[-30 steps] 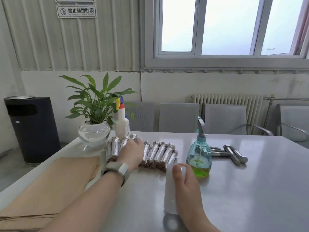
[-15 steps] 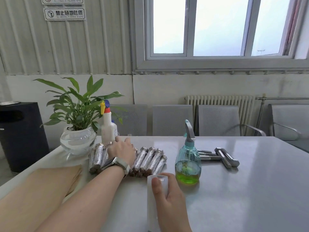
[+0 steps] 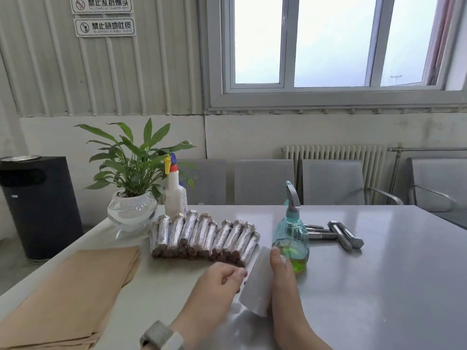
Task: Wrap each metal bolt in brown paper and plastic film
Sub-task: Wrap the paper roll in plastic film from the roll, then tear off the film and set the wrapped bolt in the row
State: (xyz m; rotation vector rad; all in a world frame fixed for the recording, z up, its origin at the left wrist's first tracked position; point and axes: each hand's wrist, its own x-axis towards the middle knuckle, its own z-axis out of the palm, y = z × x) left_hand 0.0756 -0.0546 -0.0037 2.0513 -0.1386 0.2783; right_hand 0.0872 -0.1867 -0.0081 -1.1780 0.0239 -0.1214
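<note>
At the far left of the frame a black cylindrical bin (image 3: 38, 205) stands on the floor beside the pale grey table (image 3: 379, 286). On the table's lower left lies a stack of flat brown paper sheets (image 3: 68, 296). Behind it, at centre left, a green leafy plant sits in a round clear glass bowl (image 3: 132, 210), and just to its right stands a white plastic spray bottle with a red and yellow nozzle (image 3: 175, 195).

In front of these, at the centre of the frame, a row of bolts already wrapped in brown paper and shiny plastic film (image 3: 202, 236) lies side by side, their ends towards the viewer.

Low in the centre, the left hand (image 3: 217, 286), with a grey watch strap at the wrist, has its fingers curled and its fingertips at the left edge of a white roll of plastic film (image 3: 257, 281); whether they pinch the film cannot be told. The right hand (image 3: 285, 294) grips the roll from the right, thumb lying up along it.

Just beyond the roll stands a teal translucent spray bottle holding green liquid (image 3: 292, 238). To its right, at centre right, several bare grey metal bolts (image 3: 338, 234) lie together on the table, well apart from the wrapped row. Grey chairs line the wall behind.
</note>
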